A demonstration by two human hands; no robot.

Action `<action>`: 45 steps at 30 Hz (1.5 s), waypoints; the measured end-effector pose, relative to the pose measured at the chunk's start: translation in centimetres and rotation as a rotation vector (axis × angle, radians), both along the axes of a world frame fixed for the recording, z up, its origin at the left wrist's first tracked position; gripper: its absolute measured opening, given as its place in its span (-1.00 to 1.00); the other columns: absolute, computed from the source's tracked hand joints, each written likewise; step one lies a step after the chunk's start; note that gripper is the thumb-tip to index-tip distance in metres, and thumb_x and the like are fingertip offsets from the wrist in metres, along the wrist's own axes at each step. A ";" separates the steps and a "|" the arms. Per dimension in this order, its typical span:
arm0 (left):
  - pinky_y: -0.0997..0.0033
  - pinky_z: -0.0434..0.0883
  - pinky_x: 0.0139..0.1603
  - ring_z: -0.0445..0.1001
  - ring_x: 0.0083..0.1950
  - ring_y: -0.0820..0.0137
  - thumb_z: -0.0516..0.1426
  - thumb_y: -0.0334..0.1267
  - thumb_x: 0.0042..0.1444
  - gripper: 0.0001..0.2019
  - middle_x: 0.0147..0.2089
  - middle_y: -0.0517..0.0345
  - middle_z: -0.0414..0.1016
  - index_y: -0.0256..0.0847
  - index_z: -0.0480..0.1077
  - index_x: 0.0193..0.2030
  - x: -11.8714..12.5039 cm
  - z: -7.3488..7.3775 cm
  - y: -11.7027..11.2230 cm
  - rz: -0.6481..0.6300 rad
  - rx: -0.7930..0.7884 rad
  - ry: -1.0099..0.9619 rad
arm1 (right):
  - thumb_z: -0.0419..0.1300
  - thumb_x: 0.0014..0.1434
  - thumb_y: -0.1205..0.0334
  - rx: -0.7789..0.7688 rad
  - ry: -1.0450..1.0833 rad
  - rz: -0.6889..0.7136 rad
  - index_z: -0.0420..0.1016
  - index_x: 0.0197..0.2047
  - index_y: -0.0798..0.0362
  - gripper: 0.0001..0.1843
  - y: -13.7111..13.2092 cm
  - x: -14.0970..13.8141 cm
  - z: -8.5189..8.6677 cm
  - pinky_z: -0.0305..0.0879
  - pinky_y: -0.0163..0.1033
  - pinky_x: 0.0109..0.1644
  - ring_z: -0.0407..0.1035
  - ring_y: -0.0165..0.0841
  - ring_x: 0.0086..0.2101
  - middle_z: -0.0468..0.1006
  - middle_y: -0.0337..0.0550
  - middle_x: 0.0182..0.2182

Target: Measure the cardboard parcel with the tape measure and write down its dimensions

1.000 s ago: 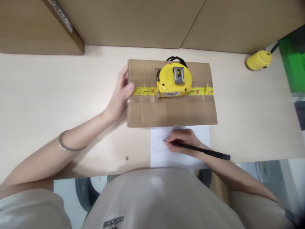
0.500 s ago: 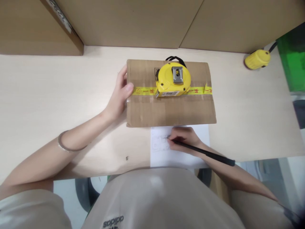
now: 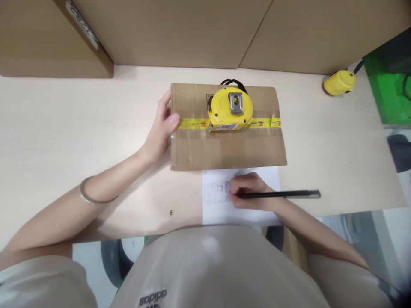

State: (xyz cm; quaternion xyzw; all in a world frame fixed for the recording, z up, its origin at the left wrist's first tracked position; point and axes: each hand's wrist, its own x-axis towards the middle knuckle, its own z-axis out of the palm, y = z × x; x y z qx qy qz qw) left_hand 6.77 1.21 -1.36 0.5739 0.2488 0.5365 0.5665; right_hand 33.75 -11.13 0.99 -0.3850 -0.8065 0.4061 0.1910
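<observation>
My left hand (image 3: pixel 163 124) grips the left side of a brown cardboard box (image 3: pixel 227 149), thumb on top and other fingers mostly hidden behind its edge. Yellow printed tape (image 3: pixel 195 124) runs across the box. On top of it lies a yellow tape measure (image 3: pixel 224 109) with a metal belt clip and a black strap. Just below the box, my right hand (image 3: pixel 248 190) is closed around a long black pen (image 3: pixel 282 194), resting on a sheet of white paper (image 3: pixel 215 216). Faint line drawings show on the paper; the pen's tip is hidden by my fingers.
Large cardboard panels (image 3: pixel 180 34) stand along the back of the pale table (image 3: pixel 64 137), with another box (image 3: pixel 48 47) at the back left. A yellow object with a black cord (image 3: pixel 340 82) sits at the back right. Something green (image 3: pixel 388 90) is beyond the right edge.
The pen has swung from slanting down to the right to nearly level. More drawn lines show beside my right hand. My left hand keeps its hold on the box; the view has shifted slightly.
</observation>
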 end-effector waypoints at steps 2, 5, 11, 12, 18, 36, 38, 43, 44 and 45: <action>-0.17 0.27 0.44 0.19 0.49 -0.02 0.21 0.15 0.21 -0.49 0.28 0.14 0.38 0.08 0.33 0.24 -0.1 -0.3 0.1 -0.029 -0.006 -0.019 | 0.15 0.19 0.33 0.048 -0.058 -0.018 0.15 -0.60 0.07 -0.64 0.0 0.4 1.2 -0.10 -0.36 -0.53 0.00 -0.57 -0.64 0.17 -0.38 -0.70; -0.10 0.27 0.45 0.16 0.50 -0.02 0.21 0.18 0.19 -0.47 0.29 0.12 0.38 0.07 0.32 0.23 -0.2 -0.5 0.2 -0.034 -0.025 -0.024 | 0.16 0.26 0.25 0.266 -0.307 0.008 0.28 -0.59 0.08 -0.62 0.0 0.7 3.0 -0.12 -0.28 -0.47 0.08 -0.52 -0.64 0.27 -0.32 -0.71; 0.00 0.31 0.44 0.18 0.49 0.02 0.16 0.19 0.23 -0.46 0.35 0.11 0.36 0.05 0.30 0.26 -0.2 -0.2 0.0 -0.012 -0.026 0.006 | 0.18 0.32 0.16 0.509 -0.670 0.201 0.51 -0.44 0.07 -0.70 0.1 -0.2 2.6 -0.15 -0.21 -0.43 0.31 -0.41 -0.59 0.51 -0.23 -0.59; 0.01 0.33 0.42 0.21 0.48 0.02 0.16 0.19 0.23 -0.46 0.35 0.12 0.35 0.06 0.30 0.27 -0.2 -0.2 -0.1 -0.006 -0.030 0.017 | 0.18 0.34 0.13 0.522 -0.669 0.211 0.49 -0.45 0.07 -0.66 0.2 -0.3 2.7 -0.15 -0.20 -0.44 0.30 -0.41 -0.59 0.50 -0.22 -0.59; -0.03 0.29 0.46 0.18 0.50 0.08 0.14 0.22 0.23 -0.34 0.48 0.21 0.18 0.28 0.09 0.42 -0.8 0.0 -0.3 0.049 -0.021 0.127 | 0.25 0.30 0.13 0.870 -0.210 0.133 0.43 -0.39 -0.02 -0.77 2.4 -0.1 7.8 0.11 -0.21 -0.43 0.22 -0.41 -0.56 0.37 -0.25 -0.60; 0.01 0.22 0.51 0.25 0.42 0.19 -0.21 0.22 0.39 -0.44 0.32 0.07 0.30 0.09 0.46 0.18 -1.0 0.6 -0.4 0.157 0.111 0.265 | 0.37 0.03 -0.29 0.320 -0.288 0.011 0.42 0.06 -0.01 -0.31 12.9 -2.6 10.8 0.27 0.25 0.21 0.36 0.06 0.14 0.52 -0.02 0.09; 0.03 0.25 0.49 0.27 0.41 0.19 -0.22 0.23 0.39 -0.43 0.34 0.08 0.30 0.09 0.47 0.17 -1.0 0.7 -0.5 0.143 0.096 0.232 | 0.47 -0.08 -0.20 0.256 -0.208 -0.023 0.33 0.09 0.01 -0.22 12.8 -2.9 10.6 0.42 0.08 0.04 0.45 -0.03 0.02 0.53 -0.02 0.03; 0.00 0.33 0.44 0.32 0.40 0.13 -0.22 0.31 0.35 -0.39 0.38 0.11 0.31 0.07 0.43 0.16 -0.7 0.5 -0.2 0.079 0.006 0.146 | 0.42 0.08 0.01 0.356 -0.153 0.054 0.22 0.18 -0.01 -0.30 12.9 -5.3 10.7 0.43 -0.18 -0.10 0.50 -0.22 -0.07 0.49 -0.08 0.06; -0.01 0.34 0.42 0.33 0.40 0.11 -0.23 0.34 0.32 -0.36 0.37 0.09 0.34 0.06 0.41 0.18 -0.6 0.4 -0.2 0.057 -0.018 0.132 | 0.39 0.12 0.04 0.391 -0.176 0.065 0.22 0.17 -0.01 -0.36 12.9 -6.0 10.8 0.42 -0.17 -0.07 0.49 -0.21 -0.05 0.49 -0.08 0.07; 0.00 0.37 0.39 0.35 0.38 0.10 -0.24 0.37 0.31 -0.33 0.34 0.07 0.37 0.04 0.38 0.21 -0.6 0.3 -0.1 0.038 -0.041 0.117 | 0.36 0.16 0.07 0.414 -0.199 0.077 0.22 0.17 0.00 -0.40 13.0 -6.6 10.9 0.42 -0.17 -0.06 0.48 -0.21 -0.04 0.48 -0.08 0.08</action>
